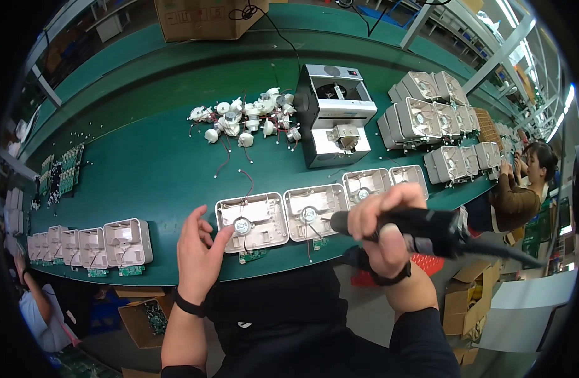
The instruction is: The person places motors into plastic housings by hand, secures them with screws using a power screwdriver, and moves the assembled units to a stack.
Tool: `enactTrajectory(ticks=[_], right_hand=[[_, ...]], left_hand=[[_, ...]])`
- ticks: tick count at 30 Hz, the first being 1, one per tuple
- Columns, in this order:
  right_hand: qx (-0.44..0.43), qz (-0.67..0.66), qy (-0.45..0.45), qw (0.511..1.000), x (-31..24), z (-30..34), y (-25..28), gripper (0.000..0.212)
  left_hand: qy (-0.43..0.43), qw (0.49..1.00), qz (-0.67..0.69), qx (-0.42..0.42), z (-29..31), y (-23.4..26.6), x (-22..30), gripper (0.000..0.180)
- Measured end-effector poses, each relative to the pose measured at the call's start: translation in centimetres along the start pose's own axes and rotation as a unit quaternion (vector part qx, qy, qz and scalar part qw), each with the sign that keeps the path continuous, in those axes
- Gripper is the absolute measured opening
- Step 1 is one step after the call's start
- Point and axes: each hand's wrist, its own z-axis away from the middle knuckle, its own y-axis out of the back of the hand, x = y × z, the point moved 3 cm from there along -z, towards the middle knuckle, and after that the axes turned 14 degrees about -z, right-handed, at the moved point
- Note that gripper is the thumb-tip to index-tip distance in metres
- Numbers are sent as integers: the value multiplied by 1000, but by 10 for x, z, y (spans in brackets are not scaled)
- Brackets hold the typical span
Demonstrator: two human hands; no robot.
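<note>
My right hand (387, 236) is wrapped round a black electric screwdriver (425, 228), raised above the row of housings with its tip pointing left. A thick cord trails from its right end. My left hand (200, 252) is spread, its thumb at the left wall of the nearest white plastic housing (267, 234). Inside that housing sits a round white-and-silver part (241, 226) with a red wire running over the far wall. A green circuit board (254, 256) hangs at its near edge. To the right stands a second housing (330, 217), fitted alike, and two more follow.
A black-and-white screw feeder (340, 113) stands behind the row. Left of it lies a pile of white parts with wires (251, 116). Stacked housings (422, 120) stand at right, more housings (127, 242) at left, near circuit boards (65, 170). A co-worker (522, 189) sits at far right.
</note>
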Motion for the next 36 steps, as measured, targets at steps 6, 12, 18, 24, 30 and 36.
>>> enactTrajectory(ticks=[6,12,18,24,30,36], right_hand=[[-13,-19,15,1000,27,-11,18,43],[-11,-19,3,1000,34,-9,19,43],[-29,-7,1,1000,37,-5,19,45],[-68,49,7,996,39,2,21,44],[-30,27,-6,999,47,-12,22,40],[-6,-48,-6,999,20,-49,34,30]], left_hand=[[10,995,8,-94,-6,-17,-1,66],[7,994,30,-105,-7,-20,-3,65],[4,995,25,-101,-7,-21,-2,65],[-8,995,40,-86,-7,-23,-1,63],[-16,996,39,-83,-9,-23,1,62],[0,996,17,-88,4,-26,-6,65]])
